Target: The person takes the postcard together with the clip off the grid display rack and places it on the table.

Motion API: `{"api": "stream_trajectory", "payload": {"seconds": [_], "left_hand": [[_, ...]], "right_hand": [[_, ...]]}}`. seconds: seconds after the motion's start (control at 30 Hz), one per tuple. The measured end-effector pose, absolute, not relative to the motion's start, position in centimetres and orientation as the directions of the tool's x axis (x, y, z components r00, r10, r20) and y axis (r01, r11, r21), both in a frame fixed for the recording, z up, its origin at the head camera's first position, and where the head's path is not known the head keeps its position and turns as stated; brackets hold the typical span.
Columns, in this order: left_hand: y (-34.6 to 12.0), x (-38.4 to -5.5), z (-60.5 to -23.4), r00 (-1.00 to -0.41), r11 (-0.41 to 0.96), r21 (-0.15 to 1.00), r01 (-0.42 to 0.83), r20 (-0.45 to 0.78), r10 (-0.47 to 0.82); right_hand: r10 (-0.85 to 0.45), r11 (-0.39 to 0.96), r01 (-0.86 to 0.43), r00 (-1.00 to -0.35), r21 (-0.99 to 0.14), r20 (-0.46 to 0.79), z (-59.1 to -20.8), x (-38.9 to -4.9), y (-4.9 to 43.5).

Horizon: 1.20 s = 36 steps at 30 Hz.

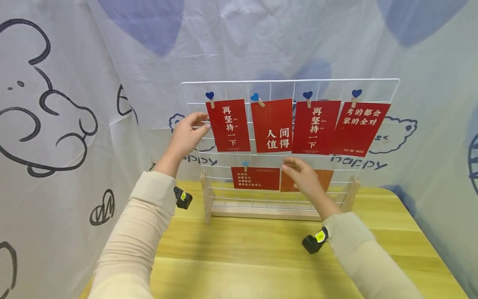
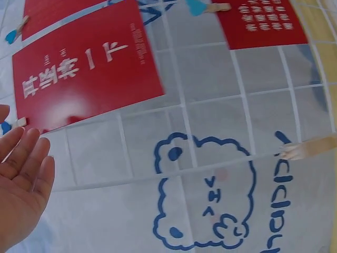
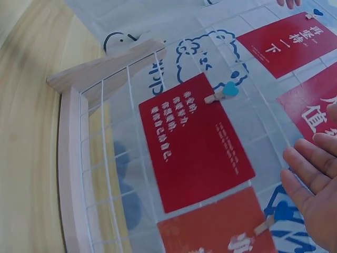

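A white wire grid rack (image 1: 336,79) on a wooden stand carries red cards held by small wooden clips with blue hearts. My left hand (image 1: 189,132) is raised at the left edge of the top-left red card (image 1: 239,124), fingers loosely bent. In the left wrist view its fingertips are beside that card's clip (image 2: 21,122); whether they touch it I cannot tell. My right hand (image 1: 303,177) hovers before the lower row, fingers relaxed and holding nothing. It partly covers an orange card (image 1: 324,179). Left of that hangs a lower red card (image 3: 195,142) with a light-blue heart clip (image 3: 229,89).
The top row goes on with an orange-red card (image 1: 270,120) on a tilted clip and red cards to its right. The stand's wooden base (image 1: 261,212) rests on a yellow wood-grain table (image 1: 239,253). A printed white curtain (image 1: 142,62) hangs behind and at the left.
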<state>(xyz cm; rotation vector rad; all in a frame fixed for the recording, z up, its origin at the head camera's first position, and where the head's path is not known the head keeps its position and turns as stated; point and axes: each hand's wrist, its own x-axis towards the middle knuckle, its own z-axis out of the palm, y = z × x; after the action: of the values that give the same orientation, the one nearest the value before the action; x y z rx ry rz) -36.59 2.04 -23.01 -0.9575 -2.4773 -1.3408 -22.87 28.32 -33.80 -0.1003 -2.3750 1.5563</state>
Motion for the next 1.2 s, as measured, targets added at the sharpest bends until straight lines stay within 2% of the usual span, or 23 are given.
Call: {"api": "stream_trajectory", "payload": {"seconds": [0.37, 0.87, 1.2], "left_hand": [[2.2, -37.0, -20.5, -0.793, 0.388, 0.704, 0.595, 0.437, 0.424], [2.4, -37.9, -18.5, -0.808, 0.428, 0.695, 0.578, 0.413, 0.420], [2.9, -37.9, -17.7, -0.821, 0.518, 0.644, 0.563, 0.368, 0.435]], "right_hand": [[0.187, 0.329, -0.194, -0.946, -0.924, 0.265, -32.0, -25.5, 26.7], [0.183, 0.320, -0.189, -0.949, -0.928, 0.257, -31.2, -27.4, 24.7], [0.191, 0.341, -0.157, -0.954, -0.927, 0.231, -31.0, -28.1, 23.8]]}}
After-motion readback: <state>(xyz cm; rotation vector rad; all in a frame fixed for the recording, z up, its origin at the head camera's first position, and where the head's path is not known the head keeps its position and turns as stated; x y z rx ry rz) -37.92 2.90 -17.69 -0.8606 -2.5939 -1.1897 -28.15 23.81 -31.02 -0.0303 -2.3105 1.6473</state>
